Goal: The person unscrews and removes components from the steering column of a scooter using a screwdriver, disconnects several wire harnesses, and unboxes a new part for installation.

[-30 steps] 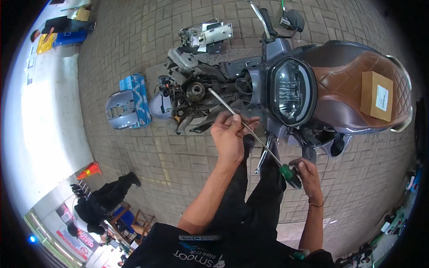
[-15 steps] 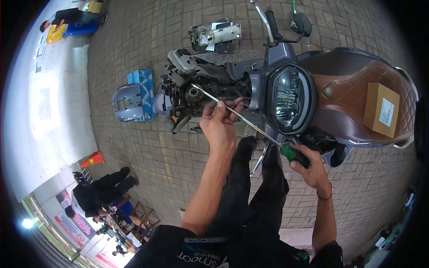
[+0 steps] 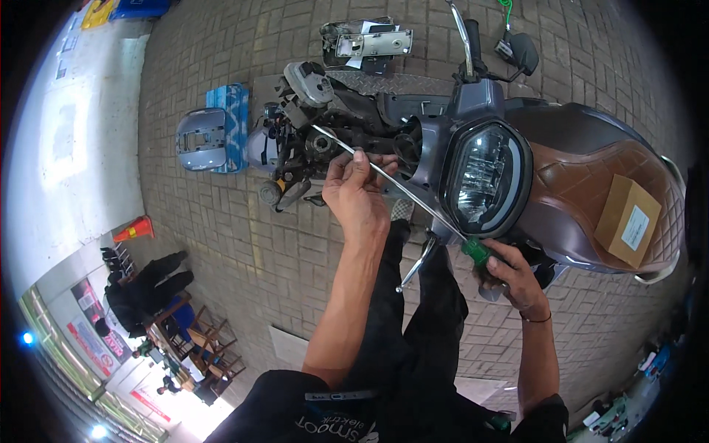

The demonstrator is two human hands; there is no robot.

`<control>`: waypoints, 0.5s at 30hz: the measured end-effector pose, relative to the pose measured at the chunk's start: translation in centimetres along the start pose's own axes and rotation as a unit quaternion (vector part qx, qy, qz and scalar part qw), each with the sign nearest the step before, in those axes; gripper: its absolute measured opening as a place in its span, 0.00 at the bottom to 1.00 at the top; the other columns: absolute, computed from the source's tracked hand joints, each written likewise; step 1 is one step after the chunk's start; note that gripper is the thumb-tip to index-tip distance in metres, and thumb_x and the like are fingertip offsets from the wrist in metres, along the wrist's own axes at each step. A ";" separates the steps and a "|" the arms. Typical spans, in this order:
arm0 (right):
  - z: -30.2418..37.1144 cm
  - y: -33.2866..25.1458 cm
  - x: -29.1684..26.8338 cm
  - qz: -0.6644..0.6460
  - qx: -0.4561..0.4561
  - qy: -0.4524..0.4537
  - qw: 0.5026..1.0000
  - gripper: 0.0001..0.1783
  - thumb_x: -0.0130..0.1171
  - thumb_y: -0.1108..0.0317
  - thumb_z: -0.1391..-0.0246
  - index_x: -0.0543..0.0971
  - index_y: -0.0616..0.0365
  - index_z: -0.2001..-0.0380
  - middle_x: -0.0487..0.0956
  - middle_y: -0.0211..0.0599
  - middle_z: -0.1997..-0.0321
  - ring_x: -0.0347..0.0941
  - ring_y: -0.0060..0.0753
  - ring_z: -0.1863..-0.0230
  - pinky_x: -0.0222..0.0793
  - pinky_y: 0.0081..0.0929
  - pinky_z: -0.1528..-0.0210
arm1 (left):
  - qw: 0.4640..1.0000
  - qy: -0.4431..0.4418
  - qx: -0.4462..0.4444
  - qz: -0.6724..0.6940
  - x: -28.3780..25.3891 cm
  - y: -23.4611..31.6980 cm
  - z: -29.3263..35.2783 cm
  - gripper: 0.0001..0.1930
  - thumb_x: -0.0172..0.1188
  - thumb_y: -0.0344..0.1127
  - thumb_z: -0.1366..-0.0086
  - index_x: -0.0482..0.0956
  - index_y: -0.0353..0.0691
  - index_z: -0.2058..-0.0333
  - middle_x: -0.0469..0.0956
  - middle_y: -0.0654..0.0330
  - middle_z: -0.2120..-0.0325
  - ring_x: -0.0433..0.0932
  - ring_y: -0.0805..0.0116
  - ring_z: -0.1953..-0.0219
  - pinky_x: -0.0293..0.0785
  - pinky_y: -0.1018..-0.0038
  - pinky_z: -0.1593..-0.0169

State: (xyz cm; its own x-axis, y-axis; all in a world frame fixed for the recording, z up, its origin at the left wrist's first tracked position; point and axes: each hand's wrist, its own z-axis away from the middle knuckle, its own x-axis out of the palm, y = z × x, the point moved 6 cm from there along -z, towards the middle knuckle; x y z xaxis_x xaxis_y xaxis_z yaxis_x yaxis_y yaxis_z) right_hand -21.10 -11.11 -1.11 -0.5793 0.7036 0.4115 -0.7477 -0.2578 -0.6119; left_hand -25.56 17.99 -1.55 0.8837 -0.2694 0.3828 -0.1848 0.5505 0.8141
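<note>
A long screwdriver (image 3: pixel 419 201) with a green and dark handle lies slantwise across the front of a partly stripped scooter (image 3: pixel 478 94). My right hand (image 3: pixel 523 282) is wrapped round its handle. The fingers of my left hand (image 3: pixel 357 193) pinch the steel shaft partway along. Its tip reaches the exposed dark mechanical parts (image 3: pixel 319 146) on the left; whether it touches them I cannot tell. The scooter's headlight (image 3: pixel 481 173) is just above the handle end of the shaft.
A small cardboard box (image 3: pixel 628 221) rests on the brown quilted seat (image 3: pixel 569 177). Removed parts and papers (image 3: pixel 373 46) lie on the paving beyond. A grey body panel (image 3: pixel 201 139) sits by a blue patterned box (image 3: pixel 235 122) at left. An orange cone (image 3: pixel 134 229) stands farther off, near a person (image 3: pixel 140 295).
The whole view has shifted and tilted slightly. Both hands keep their hold on the screwdriver, and its tip appears a little higher among the exposed parts.
</note>
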 end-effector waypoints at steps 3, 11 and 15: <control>-0.8 1.1 -0.1 -0.164 0.058 -0.088 0.981 0.28 0.65 0.55 0.37 0.76 0.71 0.47 0.77 0.34 0.71 0.69 0.18 0.73 0.64 0.20 0.73 | 1.000 -0.010 0.002 0.001 0.3 -0.1 -0.2 0.07 0.58 0.28 0.27 0.74 0.29 0.58 0.80 0.50 0.68 0.85 0.54 0.66 0.84 0.68 0.65; -1.4 3.1 0.9 -0.015 0.084 -0.013 0.996 0.17 0.64 0.58 0.38 0.80 0.65 0.64 0.70 0.26 0.77 0.63 0.16 0.78 0.56 0.20 0.76 | 0.999 -0.021 -0.022 0.013 -0.2 -0.7 -0.4 0.07 0.57 0.28 0.27 0.76 0.28 0.57 0.80 0.51 0.70 0.84 0.54 0.68 0.82 0.67 0.68; -1.5 1.8 1.5 0.280 -0.069 0.097 0.953 0.18 0.69 0.58 0.44 0.82 0.65 0.64 0.77 0.27 0.74 0.68 0.21 0.76 0.63 0.27 0.71 | 0.999 -0.034 -0.023 0.000 -0.5 -0.8 -0.4 0.08 0.58 0.29 0.27 0.76 0.29 0.56 0.80 0.51 0.70 0.84 0.54 0.68 0.82 0.66 0.67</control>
State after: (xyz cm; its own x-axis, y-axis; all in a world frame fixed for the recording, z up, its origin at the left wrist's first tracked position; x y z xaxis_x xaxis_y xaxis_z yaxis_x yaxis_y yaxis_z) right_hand -22.83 -9.46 -2.61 -0.7941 0.5940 -0.1286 -0.2823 -0.5480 -0.7874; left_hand -25.71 18.00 -2.62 0.8522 -0.3215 0.4128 -0.1633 0.5861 0.7936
